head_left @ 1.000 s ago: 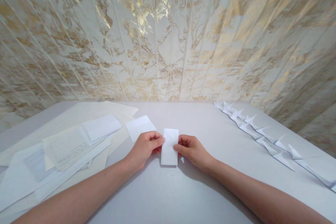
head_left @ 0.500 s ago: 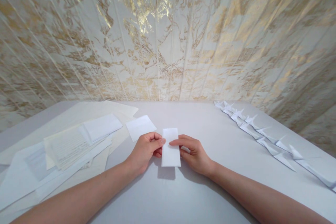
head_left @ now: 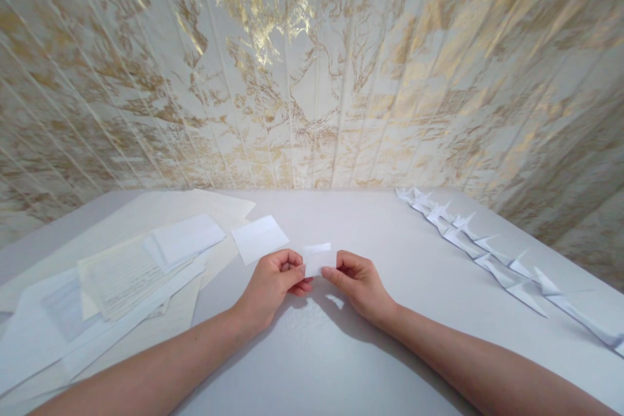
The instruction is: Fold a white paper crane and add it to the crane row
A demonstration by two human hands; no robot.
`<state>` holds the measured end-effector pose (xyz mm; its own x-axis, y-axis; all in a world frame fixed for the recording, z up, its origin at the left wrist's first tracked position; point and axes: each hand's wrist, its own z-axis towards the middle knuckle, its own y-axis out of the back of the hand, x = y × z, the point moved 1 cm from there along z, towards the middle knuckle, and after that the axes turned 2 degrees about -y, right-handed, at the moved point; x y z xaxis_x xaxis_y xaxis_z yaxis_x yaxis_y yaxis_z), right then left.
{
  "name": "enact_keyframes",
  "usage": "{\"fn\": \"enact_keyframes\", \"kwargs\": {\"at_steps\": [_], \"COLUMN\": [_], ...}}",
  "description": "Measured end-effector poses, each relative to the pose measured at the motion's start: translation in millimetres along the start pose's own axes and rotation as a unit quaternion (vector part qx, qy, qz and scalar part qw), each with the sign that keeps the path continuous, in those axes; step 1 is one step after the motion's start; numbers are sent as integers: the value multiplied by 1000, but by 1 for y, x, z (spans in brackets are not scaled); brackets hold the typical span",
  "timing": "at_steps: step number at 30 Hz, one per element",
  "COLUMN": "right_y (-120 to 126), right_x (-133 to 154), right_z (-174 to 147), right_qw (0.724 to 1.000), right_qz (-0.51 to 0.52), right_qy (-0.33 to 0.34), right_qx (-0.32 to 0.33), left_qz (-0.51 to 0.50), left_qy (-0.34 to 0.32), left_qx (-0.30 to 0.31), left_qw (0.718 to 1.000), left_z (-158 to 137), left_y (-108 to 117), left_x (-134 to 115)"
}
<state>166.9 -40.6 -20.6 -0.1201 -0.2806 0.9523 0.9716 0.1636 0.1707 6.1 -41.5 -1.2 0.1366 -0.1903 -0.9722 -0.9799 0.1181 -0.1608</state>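
A small folded piece of white paper (head_left: 318,262) is held up off the table between my two hands. My left hand (head_left: 277,283) pinches its left edge, thumb in front and fingers curled behind. On the other side my right hand (head_left: 361,284) grips the lower right part, its thumb across the front. The paper looks short and wide, with a brighter strip along its top edge. Its back is hidden from me. Just behind my left hand, a loose square of white paper (head_left: 260,238) lies flat on the table.
Stacked sheets (head_left: 131,273), some printed, spread over larger cream paper (head_left: 214,205) on the left. Two rows of folded white paper pieces with pointed tips (head_left: 463,240) run along the right side of the white table (head_left: 312,364). Behind stands a gold-patterned wall covering (head_left: 316,78).
The paper was a tall upright rectangle and now shows as a shorter, wider piece. My right thumb has come round to its front.
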Motion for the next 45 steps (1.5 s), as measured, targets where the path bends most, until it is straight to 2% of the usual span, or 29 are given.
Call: {"fn": "enact_keyframes", "kwargs": {"at_steps": [5, 13, 19, 24, 30, 36, 40, 45], "right_y": [-2, -1, 0, 1, 0, -2, -3, -3], "right_x": [0, 6, 3, 1, 3, 1, 4, 8], "right_z": [0, 0, 0, 0, -1, 0, -1, -2], "right_qw": [1000, 989, 985, 987, 992, 996, 988, 977], "right_qz": [-17, -118, -130, -93, -50, -42, -110, -162], "right_qy": [-1, 82, 98, 122, 106, 55, 87, 120], "right_qx": [-21, -46, -56, -53, -37, -56, -61, -67], "left_qz": [-33, -59, -46, -40, -20, 7, 6, -6], "left_qy": [-40, -49, -92, -47, -43, -83, -130, -131], "left_qx": [29, 43, 26, 48, -4, -13, -27, -44], "left_qw": [998, 996, 994, 997, 999, 996, 991, 990], "left_z": [1, 1, -3, -1, 2, 0, 1, 2], "left_y": [2, 1, 0, -2, -2, -1, 0, 1], "left_x": [1, 1, -1, 5, 5, 2, 0, -3]}}
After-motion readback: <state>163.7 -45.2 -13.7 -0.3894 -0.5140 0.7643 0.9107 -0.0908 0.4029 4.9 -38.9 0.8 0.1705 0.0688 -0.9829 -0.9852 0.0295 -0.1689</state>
